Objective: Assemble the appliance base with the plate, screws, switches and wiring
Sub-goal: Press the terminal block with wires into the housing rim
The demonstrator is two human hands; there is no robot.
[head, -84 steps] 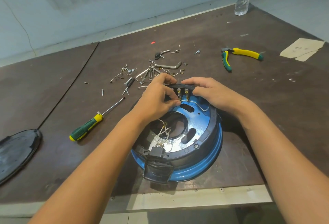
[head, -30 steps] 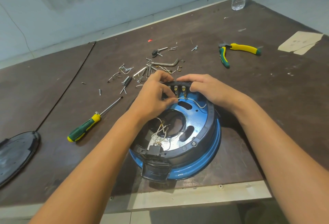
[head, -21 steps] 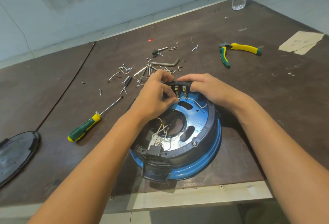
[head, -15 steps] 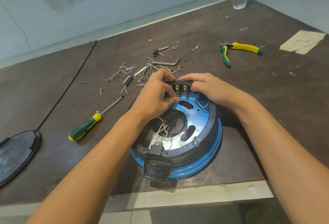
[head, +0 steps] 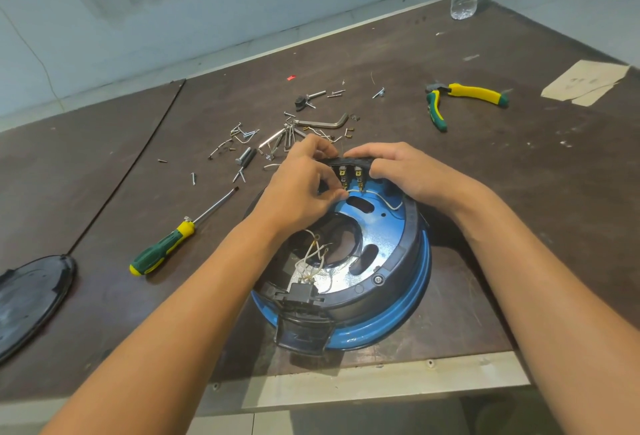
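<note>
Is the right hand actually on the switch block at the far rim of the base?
Touching. In the head view the right hand curls its fingers over the right end of the black switch block, with no gap.

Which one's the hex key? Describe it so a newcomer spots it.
Start at the blue base near the table front edge. Just beyond it lies a scatter of screws; the hex key is at its right end. It alone is a long silver bar bent into an L.
</note>
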